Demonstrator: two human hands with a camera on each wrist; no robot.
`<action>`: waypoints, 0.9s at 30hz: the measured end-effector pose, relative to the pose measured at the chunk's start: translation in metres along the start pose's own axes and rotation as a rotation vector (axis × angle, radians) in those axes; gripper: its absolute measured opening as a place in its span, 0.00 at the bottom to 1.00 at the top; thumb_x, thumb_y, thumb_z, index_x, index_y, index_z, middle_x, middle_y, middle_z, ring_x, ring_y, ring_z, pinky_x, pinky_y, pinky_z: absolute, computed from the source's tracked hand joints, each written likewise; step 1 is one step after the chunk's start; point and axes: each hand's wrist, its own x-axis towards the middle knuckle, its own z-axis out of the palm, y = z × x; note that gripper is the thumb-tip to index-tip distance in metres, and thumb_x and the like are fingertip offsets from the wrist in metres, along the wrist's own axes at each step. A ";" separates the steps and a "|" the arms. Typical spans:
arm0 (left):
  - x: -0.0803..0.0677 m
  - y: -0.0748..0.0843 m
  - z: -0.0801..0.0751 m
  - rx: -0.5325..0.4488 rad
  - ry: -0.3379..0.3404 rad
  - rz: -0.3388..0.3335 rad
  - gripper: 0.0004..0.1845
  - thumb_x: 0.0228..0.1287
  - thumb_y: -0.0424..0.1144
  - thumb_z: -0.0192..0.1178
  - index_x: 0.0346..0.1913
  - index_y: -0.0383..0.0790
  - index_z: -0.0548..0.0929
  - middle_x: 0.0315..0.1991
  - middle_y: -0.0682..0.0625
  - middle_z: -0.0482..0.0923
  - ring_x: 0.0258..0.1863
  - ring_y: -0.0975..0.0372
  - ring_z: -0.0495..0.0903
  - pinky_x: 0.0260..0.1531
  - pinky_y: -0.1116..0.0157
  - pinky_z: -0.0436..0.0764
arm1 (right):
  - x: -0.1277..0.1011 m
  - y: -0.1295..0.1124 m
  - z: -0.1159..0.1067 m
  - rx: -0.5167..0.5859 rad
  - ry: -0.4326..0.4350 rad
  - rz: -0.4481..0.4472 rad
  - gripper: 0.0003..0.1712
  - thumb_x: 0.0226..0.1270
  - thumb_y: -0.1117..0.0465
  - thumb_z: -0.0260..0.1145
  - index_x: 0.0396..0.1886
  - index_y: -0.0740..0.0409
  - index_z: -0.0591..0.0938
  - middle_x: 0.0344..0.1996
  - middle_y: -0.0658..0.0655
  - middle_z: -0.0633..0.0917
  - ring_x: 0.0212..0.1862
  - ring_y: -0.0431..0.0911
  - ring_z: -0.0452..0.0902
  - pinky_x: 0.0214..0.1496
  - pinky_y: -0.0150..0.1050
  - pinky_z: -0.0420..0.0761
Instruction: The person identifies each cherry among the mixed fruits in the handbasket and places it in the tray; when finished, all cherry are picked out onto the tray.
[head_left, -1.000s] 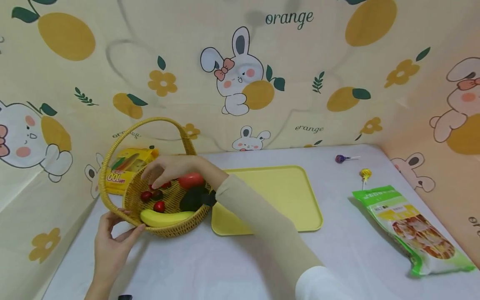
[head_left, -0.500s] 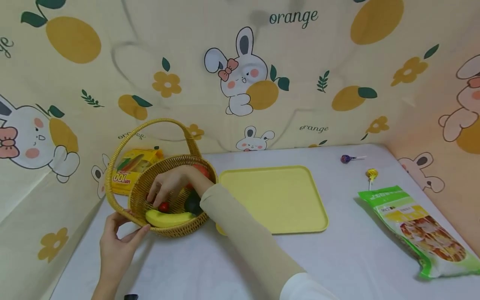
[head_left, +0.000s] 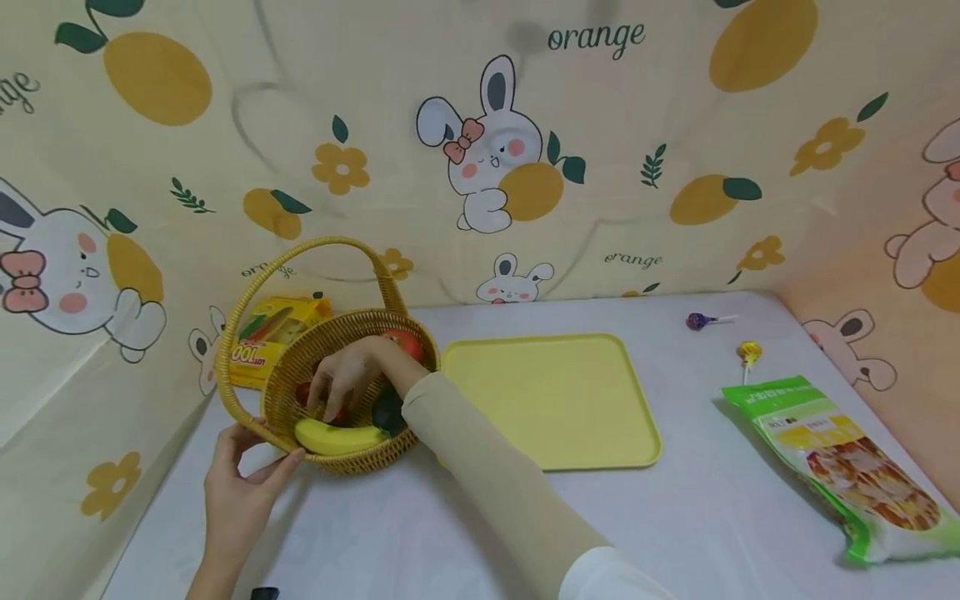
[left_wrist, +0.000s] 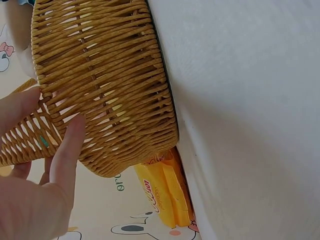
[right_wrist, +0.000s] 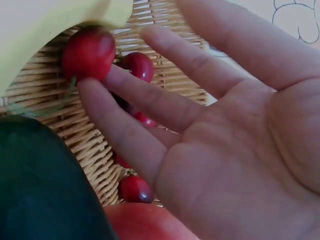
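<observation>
On the left of the table stands a yellow wicker basket (head_left: 352, 462) with a tall handle (head_left: 238, 308). My left hand (head_left: 243, 487) grips it where the handle meets the front rim, and the left wrist view shows the woven side (left_wrist: 110, 85) close up. Inside the basket my right hand (head_left: 351, 371) reaches down with fingers extended. Its fingertips are right at a red cherry (right_wrist: 89, 54) beside a banana (head_left: 341, 439). Several more cherries (right_wrist: 139, 67) lie behind the fingers. A dark green fruit (right_wrist: 40, 175) and a larger red fruit (head_left: 405, 343) lie nearby, partly hidden.
Behind the basket stands a yellow snack package (head_left: 277, 333). A yellow tray (head_left: 555, 400) lies to its right. Further right are a purple lollipop (head_left: 697, 321), a yellow lollipop (head_left: 748, 351) and a green-and-white food bag (head_left: 847, 467). A patterned cloth backdrop (head_left: 600, 167) encloses the table.
My right hand has moved down into the basket, from above the cherries to beside the banana. The left hand keeps its hold on the basket. The head view has shifted slightly.
</observation>
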 end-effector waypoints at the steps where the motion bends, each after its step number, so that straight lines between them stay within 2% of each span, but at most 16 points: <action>1: 0.000 0.000 0.000 0.002 -0.001 -0.002 0.31 0.51 0.15 0.69 0.58 0.26 0.69 0.48 0.44 0.72 0.50 0.62 0.75 0.34 0.75 0.88 | 0.000 0.000 0.000 0.005 -0.001 0.009 0.27 0.69 0.68 0.66 0.67 0.62 0.75 0.60 0.51 0.77 0.52 0.39 0.77 0.63 0.39 0.82; 7: -0.001 -0.001 0.000 -0.002 -0.007 0.000 0.31 0.51 0.15 0.69 0.58 0.25 0.69 0.49 0.41 0.71 0.50 0.61 0.75 0.35 0.74 0.88 | 0.003 0.003 -0.001 -0.037 -0.008 0.021 0.22 0.68 0.74 0.64 0.62 0.64 0.79 0.51 0.50 0.79 0.48 0.40 0.79 0.57 0.36 0.85; 11: -0.001 0.001 0.001 -0.007 -0.007 0.001 0.31 0.51 0.15 0.69 0.58 0.25 0.69 0.49 0.42 0.71 0.50 0.61 0.75 0.35 0.74 0.88 | 0.004 0.003 -0.001 -0.077 -0.019 0.007 0.19 0.67 0.75 0.64 0.58 0.65 0.81 0.49 0.55 0.81 0.44 0.41 0.78 0.58 0.41 0.85; 14: -0.001 0.002 0.001 -0.004 -0.008 0.002 0.31 0.51 0.15 0.69 0.58 0.25 0.69 0.49 0.43 0.71 0.50 0.61 0.75 0.35 0.75 0.88 | 0.002 0.001 -0.003 -0.078 0.009 -0.030 0.16 0.67 0.74 0.66 0.54 0.66 0.82 0.45 0.56 0.81 0.40 0.42 0.77 0.57 0.45 0.85; 16: -0.001 0.003 0.001 0.003 -0.008 0.004 0.31 0.51 0.15 0.69 0.58 0.25 0.69 0.49 0.44 0.71 0.51 0.61 0.75 0.35 0.75 0.88 | -0.004 -0.001 -0.006 -0.061 0.041 -0.100 0.15 0.66 0.73 0.67 0.52 0.66 0.83 0.42 0.56 0.82 0.39 0.41 0.77 0.56 0.47 0.86; 19: 0.000 0.002 0.001 0.011 -0.004 0.005 0.32 0.51 0.15 0.70 0.58 0.25 0.69 0.49 0.45 0.72 0.51 0.61 0.74 0.35 0.76 0.87 | -0.017 -0.002 -0.014 0.014 0.104 -0.261 0.14 0.65 0.72 0.69 0.49 0.68 0.83 0.39 0.57 0.83 0.39 0.45 0.79 0.53 0.48 0.87; 23: 0.000 0.000 0.000 0.018 0.004 0.011 0.31 0.50 0.15 0.70 0.58 0.26 0.70 0.49 0.43 0.72 0.50 0.62 0.75 0.35 0.76 0.88 | -0.047 0.011 -0.031 0.032 0.218 -0.465 0.14 0.64 0.68 0.71 0.49 0.68 0.83 0.42 0.58 0.85 0.44 0.50 0.81 0.52 0.44 0.87; 25: 0.000 0.001 0.000 0.020 0.004 0.011 0.31 0.50 0.15 0.70 0.58 0.26 0.70 0.49 0.43 0.73 0.50 0.62 0.75 0.35 0.75 0.88 | -0.067 0.026 -0.041 -0.021 0.303 -0.507 0.15 0.64 0.65 0.72 0.50 0.65 0.84 0.45 0.56 0.86 0.47 0.50 0.82 0.53 0.41 0.87; 27: 0.000 0.002 0.000 0.026 0.002 0.010 0.32 0.50 0.16 0.70 0.58 0.26 0.70 0.49 0.44 0.72 0.50 0.63 0.75 0.35 0.76 0.87 | -0.087 0.046 -0.052 -0.035 0.347 -0.515 0.18 0.64 0.65 0.71 0.52 0.66 0.84 0.49 0.58 0.85 0.49 0.49 0.81 0.54 0.40 0.86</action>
